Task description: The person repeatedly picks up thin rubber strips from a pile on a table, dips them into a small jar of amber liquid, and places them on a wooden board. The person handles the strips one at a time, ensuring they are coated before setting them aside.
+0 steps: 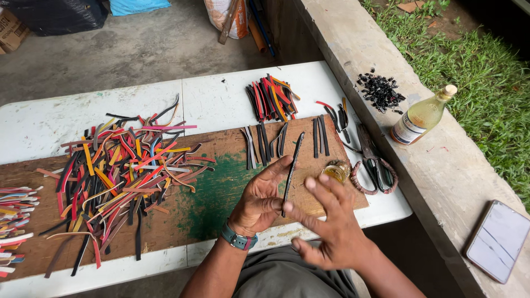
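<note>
Two hands up over board [221, 187], close together, near its right end. Held strip [292, 165] in left hand [259, 201]: dark, thin, long, standing almost upright, lower part pinched between thumb and curled fingers, upper end poking well above fingertips and leaning slightly right. Wore watch [238, 238] on that wrist. Kept right hand [331, 226] just beside, fingers spread wide, gripping nothing; forefinger tip at strip's lower end, touching or all but touching, hard to tell which.

Lay across white table [66, 118], that worn brown board with a green patch in the middle. Heaped on its left half, pile [121, 171] of loose strips in red, yellow, orange, black and brown, tangled and crossing. Stacked at far left edge, more coloured strips [14, 221], partly cut off by frame. Laid out near board's top right, dark strips [259, 144] in rough rows, side by side. Sat beyond those, on bare table, bundle [271, 98] of red, black and orange strips, packed tight.

Stood just right of held strip, small jar [337, 170] with yellowish contents. Rested beside jar, shears [375, 165] with wrapped handles. Ran along right side, concrete ledge [441, 176] carrying black bits [381, 91], bottle [422, 115] of pale liquid lying tilted, and phone [498, 240] face up nearer the corner. Showed grass [486, 83] past ledge.
</note>
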